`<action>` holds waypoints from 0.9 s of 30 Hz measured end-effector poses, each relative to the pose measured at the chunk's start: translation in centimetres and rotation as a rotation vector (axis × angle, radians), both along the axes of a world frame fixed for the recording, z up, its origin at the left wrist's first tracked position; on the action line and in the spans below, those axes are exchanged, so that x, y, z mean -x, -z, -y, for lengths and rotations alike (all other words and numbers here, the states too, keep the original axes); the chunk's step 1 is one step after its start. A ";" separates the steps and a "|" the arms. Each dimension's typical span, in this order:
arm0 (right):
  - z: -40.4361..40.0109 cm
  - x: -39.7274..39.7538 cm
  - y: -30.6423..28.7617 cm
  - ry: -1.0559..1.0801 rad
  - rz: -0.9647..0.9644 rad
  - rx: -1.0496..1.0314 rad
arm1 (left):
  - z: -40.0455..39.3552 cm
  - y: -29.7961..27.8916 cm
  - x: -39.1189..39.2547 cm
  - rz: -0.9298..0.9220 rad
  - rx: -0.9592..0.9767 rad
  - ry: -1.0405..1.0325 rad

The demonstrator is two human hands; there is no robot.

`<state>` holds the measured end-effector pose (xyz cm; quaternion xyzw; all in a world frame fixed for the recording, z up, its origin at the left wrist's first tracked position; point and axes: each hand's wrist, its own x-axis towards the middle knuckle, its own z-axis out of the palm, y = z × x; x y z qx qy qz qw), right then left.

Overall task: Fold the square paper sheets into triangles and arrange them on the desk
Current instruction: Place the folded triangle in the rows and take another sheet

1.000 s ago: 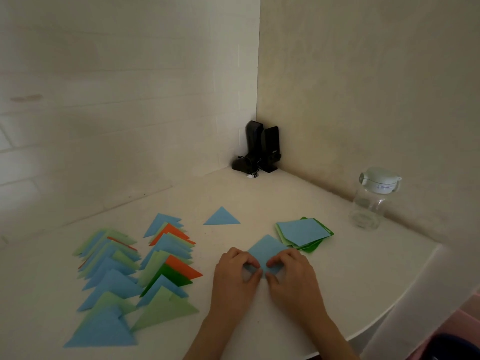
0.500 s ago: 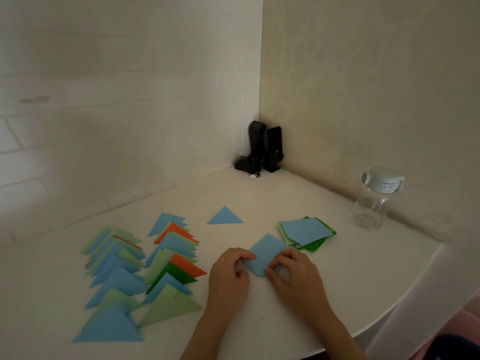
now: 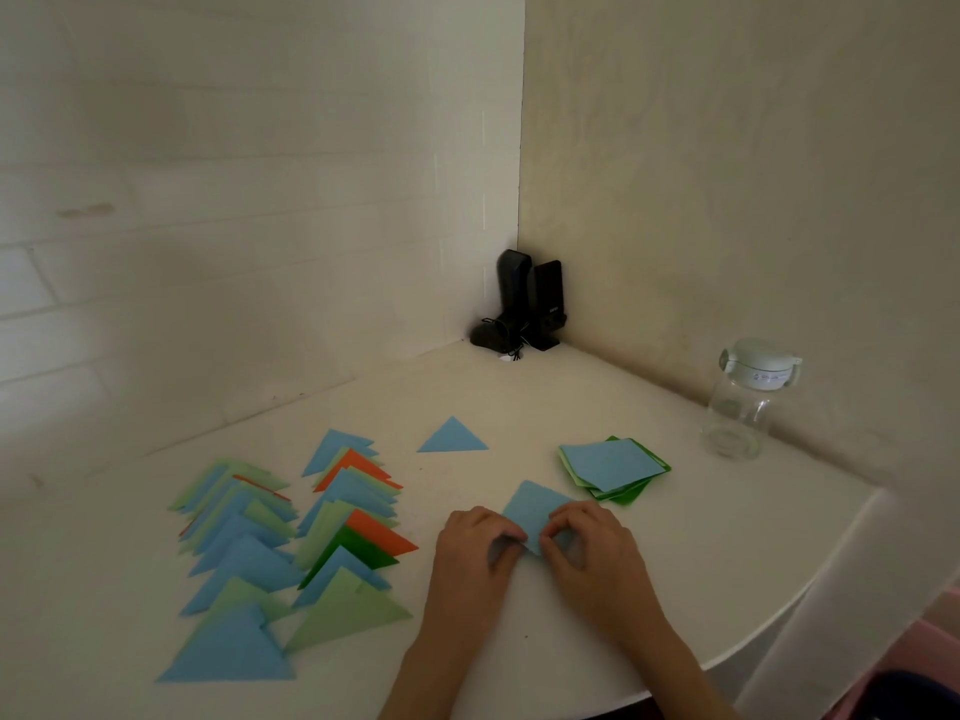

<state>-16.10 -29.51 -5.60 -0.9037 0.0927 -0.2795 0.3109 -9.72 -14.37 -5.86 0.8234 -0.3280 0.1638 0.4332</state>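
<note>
Pinching the near corner of the blue sheet [image 3: 531, 510], both the left hand [image 3: 474, 550] and right hand [image 3: 592, 548] grasp it on the worktop [image 3: 701, 553], between the folded triangles [image 3: 291, 537] and the square stack [image 3: 613, 467].

Home corner desk [image 3: 597, 397], black speakers [image 3: 530, 304]

White tabletop [image 3: 519, 407] in a wall corner, two rows of folded triangles [image 3: 291, 543] at left, lone blue triangle [image 3: 453, 437] farther back, stack of square sheets [image 3: 613, 467] right, clear bottle [image 3: 743, 402] far right, black speakers [image 3: 530, 304] in far corner, blue sheet [image 3: 532, 509] near centre.
</note>
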 end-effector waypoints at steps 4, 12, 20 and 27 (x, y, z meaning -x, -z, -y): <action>-0.1 0.1 -0.4 0.009 0.115 -0.054 | 0.1 0.0 0.0 -0.004 0.004 -0.032; -0.1 0.1 0.1 0.028 -0.013 0.087 | 0.3 -0.1 0.2 0.016 -0.024 -0.094; -0.1 -0.3 0.4 0.113 0.016 0.089 | 1.0 -0.3 0.5 0.053 -0.116 -0.374; -0.1 -0.3 -0.3 0.125 -0.085 0.036 | 1.2 -0.4 0.7 0.060 -0.176 -0.451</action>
